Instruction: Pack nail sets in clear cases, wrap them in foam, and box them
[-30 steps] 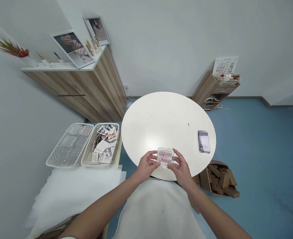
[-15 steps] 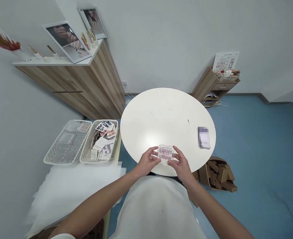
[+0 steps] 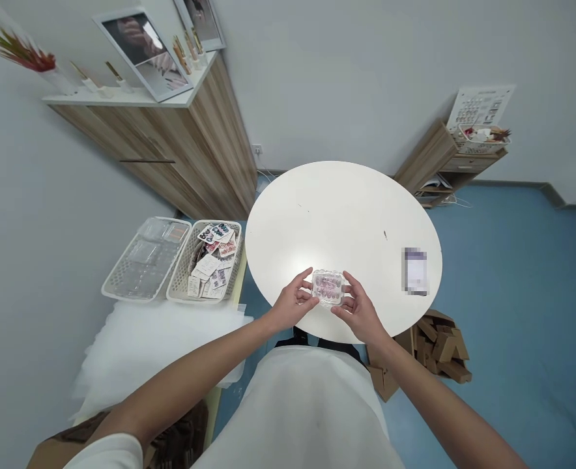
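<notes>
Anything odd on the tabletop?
Yes: a small dark mark toward the right stands out against the white tabletop; stain or scrap, can't tell. The item near the right edge shows only as pixelated blocks.

I can read no word, number or brand from here — what print there is comes out too small or blurred. Over the near edge of the round table, the clear case I hold shows me no legible lettering. By the table's right edge, a purple and white item is covered in coarse pixels, so any label there is hidden. Grey lines of print run across white slips toward the near edge of the card basket, illegible to me. At the small cabinet's back edge stands a chart — rows of tiny pictures and marks, unreadable
</notes>
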The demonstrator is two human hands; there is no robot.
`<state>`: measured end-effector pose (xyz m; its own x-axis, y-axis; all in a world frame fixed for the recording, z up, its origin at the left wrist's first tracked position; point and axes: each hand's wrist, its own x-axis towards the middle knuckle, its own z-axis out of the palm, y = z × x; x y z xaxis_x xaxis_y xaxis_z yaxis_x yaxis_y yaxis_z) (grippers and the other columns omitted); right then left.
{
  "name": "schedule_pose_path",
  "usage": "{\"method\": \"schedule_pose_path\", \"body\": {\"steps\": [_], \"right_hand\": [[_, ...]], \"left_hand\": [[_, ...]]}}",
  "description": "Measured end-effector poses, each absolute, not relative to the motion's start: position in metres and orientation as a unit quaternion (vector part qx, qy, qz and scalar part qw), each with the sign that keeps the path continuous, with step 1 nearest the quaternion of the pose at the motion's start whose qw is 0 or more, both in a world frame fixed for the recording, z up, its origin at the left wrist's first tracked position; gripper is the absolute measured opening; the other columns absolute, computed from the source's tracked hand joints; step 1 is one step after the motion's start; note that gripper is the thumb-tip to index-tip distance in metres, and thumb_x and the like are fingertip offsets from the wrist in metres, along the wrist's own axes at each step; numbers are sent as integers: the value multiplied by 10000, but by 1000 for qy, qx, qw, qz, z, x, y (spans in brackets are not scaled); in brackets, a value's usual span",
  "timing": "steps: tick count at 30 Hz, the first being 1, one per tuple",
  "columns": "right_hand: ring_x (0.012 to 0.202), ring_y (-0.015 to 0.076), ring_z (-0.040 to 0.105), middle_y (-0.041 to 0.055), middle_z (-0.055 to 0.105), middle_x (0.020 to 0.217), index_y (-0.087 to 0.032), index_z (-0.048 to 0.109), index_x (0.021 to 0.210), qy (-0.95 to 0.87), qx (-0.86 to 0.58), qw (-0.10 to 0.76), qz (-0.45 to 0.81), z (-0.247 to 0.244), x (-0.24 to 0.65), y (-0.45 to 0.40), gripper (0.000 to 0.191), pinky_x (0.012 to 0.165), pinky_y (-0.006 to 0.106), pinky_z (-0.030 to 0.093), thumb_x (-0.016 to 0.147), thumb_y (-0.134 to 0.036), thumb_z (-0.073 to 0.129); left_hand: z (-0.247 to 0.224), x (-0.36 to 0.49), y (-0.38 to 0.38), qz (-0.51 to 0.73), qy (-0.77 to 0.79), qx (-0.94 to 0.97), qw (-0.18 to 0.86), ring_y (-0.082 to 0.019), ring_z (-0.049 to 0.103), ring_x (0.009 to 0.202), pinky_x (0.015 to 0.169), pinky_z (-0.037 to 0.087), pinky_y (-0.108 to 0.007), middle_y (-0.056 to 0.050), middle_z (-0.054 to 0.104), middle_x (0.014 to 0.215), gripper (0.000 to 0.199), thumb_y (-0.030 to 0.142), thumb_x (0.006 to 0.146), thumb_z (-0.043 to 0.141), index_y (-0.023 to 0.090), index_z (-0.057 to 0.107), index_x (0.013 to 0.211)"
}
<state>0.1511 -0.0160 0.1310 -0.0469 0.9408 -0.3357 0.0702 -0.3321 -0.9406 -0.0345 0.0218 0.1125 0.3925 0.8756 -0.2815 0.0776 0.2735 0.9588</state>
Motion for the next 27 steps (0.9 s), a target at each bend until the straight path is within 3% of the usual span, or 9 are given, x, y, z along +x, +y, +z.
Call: {"method": "schedule_pose_path", "body": {"steps": [5, 9, 13, 21, 27], "right_hand": [[809, 160, 578, 49, 480, 1096, -341, 225, 1333, -481, -573, 323, 579, 120, 153, -4, 790, 782, 387, 468, 665, -322, 648], [832, 175, 577, 50, 498, 1104, -345, 219, 1334, -520, -572, 275, 571, 113, 152, 11, 765, 785, 398, 463, 684, -333, 623], [853, 195, 567, 49, 522, 1092, -352, 245, 1321, -576, -562, 224, 549, 107, 149, 30, 734, 774, 407, 461, 689, -335, 616], [858, 186, 547, 27, 553, 1018, -319, 257, 1306, -654, -508, 179, 531, 91, 127, 63, 704, 811, 394, 453, 695, -324, 606], [812, 171, 506, 47, 484, 1031, -263, 305, 1276, -710, -495, 157, 476, 72, 105, 84, 675, 730, 354, 479, 679, -335, 612]], "left_hand": [[116, -41, 21, 305, 481, 518, 639, -94, 569, 693, 706, 438, -268, -56, 490, 1027, 644, 342, 721, 612, 295, 350, 1306], [117, -45, 19, 311, 506, 504, 627, -127, 575, 749, 704, 446, -276, -63, 493, 1064, 724, 321, 678, 652, 301, 320, 1320], [118, -50, 19, 318, 567, 517, 557, -149, 548, 778, 748, 434, -293, -53, 521, 1045, 772, 284, 623, 693, 299, 344, 1311], [104, -62, 22, 323, 644, 514, 466, -165, 537, 824, 812, 420, -325, -37, 549, 1030, 692, 255, 677, 641, 282, 351, 1304], [83, -79, 31, 268, 677, 529, 435, -151, 504, 875, 790, 443, -314, -49, 482, 1091, 688, 234, 716, 600, 282, 284, 1325]]}}
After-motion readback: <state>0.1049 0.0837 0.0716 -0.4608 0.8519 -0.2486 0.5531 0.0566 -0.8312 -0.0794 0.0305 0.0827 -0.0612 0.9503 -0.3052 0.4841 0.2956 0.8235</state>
